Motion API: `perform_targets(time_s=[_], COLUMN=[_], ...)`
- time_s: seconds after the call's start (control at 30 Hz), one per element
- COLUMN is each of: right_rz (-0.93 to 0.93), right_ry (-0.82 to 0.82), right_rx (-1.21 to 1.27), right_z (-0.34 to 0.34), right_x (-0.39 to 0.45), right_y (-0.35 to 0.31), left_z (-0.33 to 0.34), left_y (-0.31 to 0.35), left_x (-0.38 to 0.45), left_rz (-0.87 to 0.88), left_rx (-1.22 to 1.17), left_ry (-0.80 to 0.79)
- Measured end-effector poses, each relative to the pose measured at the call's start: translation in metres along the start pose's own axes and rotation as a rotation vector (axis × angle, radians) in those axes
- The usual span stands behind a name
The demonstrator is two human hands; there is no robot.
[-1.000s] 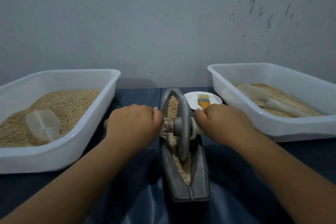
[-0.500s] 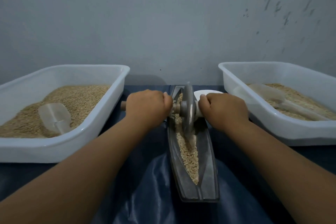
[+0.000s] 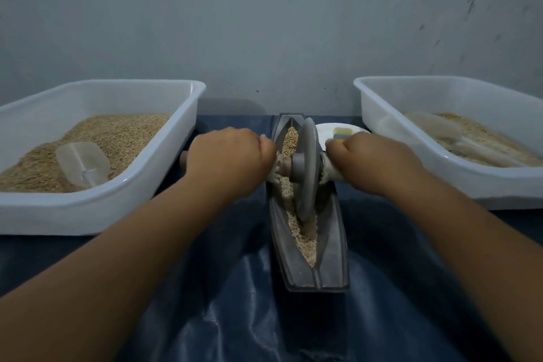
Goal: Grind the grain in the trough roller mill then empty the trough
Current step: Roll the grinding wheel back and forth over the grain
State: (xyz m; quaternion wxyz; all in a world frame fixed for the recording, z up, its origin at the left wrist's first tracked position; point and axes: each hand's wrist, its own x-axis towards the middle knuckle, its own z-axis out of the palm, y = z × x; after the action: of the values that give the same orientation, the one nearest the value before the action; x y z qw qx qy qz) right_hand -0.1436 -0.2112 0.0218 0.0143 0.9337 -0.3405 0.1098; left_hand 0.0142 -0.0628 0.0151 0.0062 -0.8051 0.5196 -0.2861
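Wheel (image 3: 307,167) has seemingly rolled nearer along the trough (image 3: 332,244).

No readable text, label, brand, number or sign appears on anything here.

Left hand (image 3: 229,156) and right hand (image 3: 373,159) each grip the axle either side of the grey roller wheel (image 3: 307,167), standing upright in the trough (image 3: 332,244). Grain (image 3: 304,241) lies along the channel. White tubs (image 3: 97,209) flank it.
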Motion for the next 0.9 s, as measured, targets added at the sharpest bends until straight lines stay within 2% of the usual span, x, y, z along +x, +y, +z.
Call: perform_targets(time_s=[0.07, 0.17, 0.27, 0.4, 0.47, 0.57, 0.63, 0.7, 0.8, 0.9], right_rz=[0.017, 0.044, 0.033, -0.028, -0.041, -0.073, -0.218, -0.227, -0.086, -0.073], right_ry=[0.122, 0.345, 0.395, 0.381, 0.327, 0.062, -0.076, -0.106, -0.123, 0.054], right_rx=[-0.042, 0.031, 0.026, -0.014, -0.020, -0.003, -0.079, -0.036, 0.044, -0.031], right_z=[0.010, 0.020, 0.021, 0.016, 0.010, -0.007, -0.018, -0.027, -0.022, -0.005], right_x=[0.015, 0.032, 0.037, 0.020, 0.005, -0.017, -0.030, -0.036, -0.024, -0.002], right_y=[-0.002, -0.007, -0.010, -0.012, -0.012, -0.004, 0.003, 0.002, -0.001, -0.004], left_z=[0.010, 0.019, 0.023, 0.021, 0.014, -0.004, -0.017, -0.024, -0.018, -0.004], left_y=[-0.002, -0.005, -0.007, -0.004, -0.004, -0.006, -0.008, -0.011, -0.010, -0.006], left_x=[0.012, 0.028, 0.031, 0.013, 0.003, -0.015, -0.027, -0.033, -0.028, -0.009], left_rz=[0.080, 0.018, -0.051, 0.063, 0.082, 0.127, 0.230, 0.269, 0.212, 0.111], left_rx=[0.115, 0.132, 0.073, 0.152, 0.109, 0.122, 0.145, 0.136, 0.129, 0.122], left_ry=[-0.022, -0.044, -0.057, -0.086, -0.135, -0.198, -0.168, -0.159, -0.184, -0.204])
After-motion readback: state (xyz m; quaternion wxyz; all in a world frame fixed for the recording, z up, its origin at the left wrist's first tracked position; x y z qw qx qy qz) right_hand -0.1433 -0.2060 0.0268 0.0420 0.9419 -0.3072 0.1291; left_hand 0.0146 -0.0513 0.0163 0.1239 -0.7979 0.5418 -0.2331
